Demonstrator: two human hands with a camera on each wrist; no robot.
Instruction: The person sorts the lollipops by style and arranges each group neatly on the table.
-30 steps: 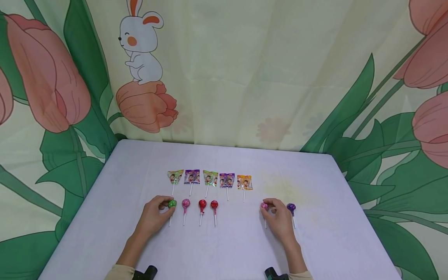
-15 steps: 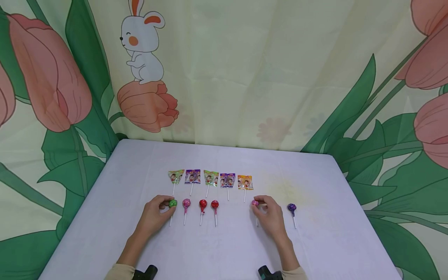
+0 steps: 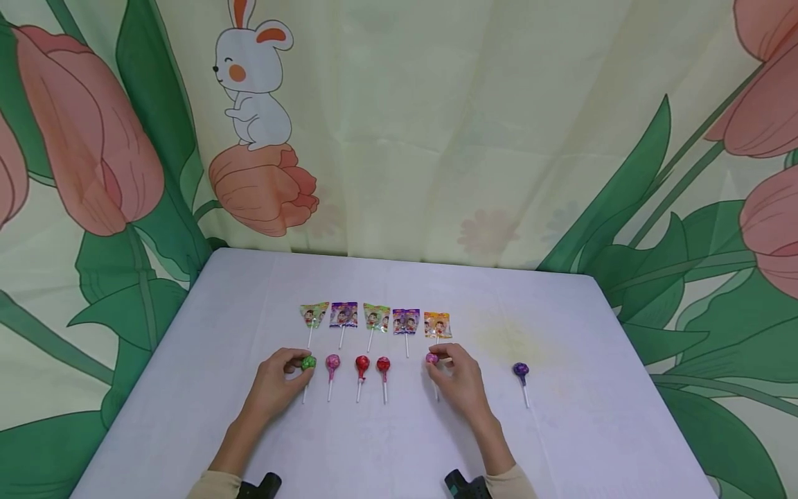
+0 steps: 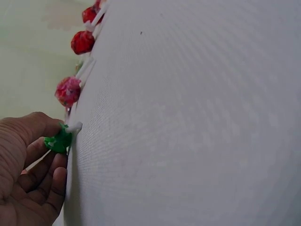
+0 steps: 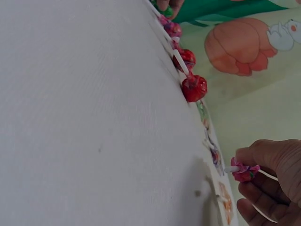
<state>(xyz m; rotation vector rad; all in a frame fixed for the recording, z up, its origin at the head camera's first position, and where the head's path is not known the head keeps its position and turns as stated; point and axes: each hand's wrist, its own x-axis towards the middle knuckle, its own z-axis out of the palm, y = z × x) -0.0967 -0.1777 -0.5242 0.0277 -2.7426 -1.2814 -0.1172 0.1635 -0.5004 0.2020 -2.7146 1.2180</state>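
Observation:
My left hand (image 3: 278,381) pinches the head of a green lollipop (image 3: 308,362) at the left end of the front row, its stick toward me. In the left wrist view the green wrapper (image 4: 59,141) shows between thumb and fingers. My right hand (image 3: 460,380) pinches a pink lollipop (image 3: 431,358) by its head, right of the row. In the right wrist view the pink wrapper (image 5: 244,170) is held between thumb and fingers, its stick pointing left. Between the hands lie another pink lollipop (image 3: 333,362) and two red lollipops, one (image 3: 362,364) left of the other (image 3: 383,364).
Behind lies a row of flat-wrapped lollipops: green (image 3: 314,314), purple (image 3: 344,314), green (image 3: 377,317), purple (image 3: 406,321) and orange (image 3: 438,324). A dark purple lollipop (image 3: 521,370) sits apart at right. The white-covered table (image 3: 349,450) meets a printed curtain (image 3: 405,138) behind.
My right hand has moved left with the pink lollipop, away from the dark purple one and toward the red ones. The left hand has stayed on the green lollipop.

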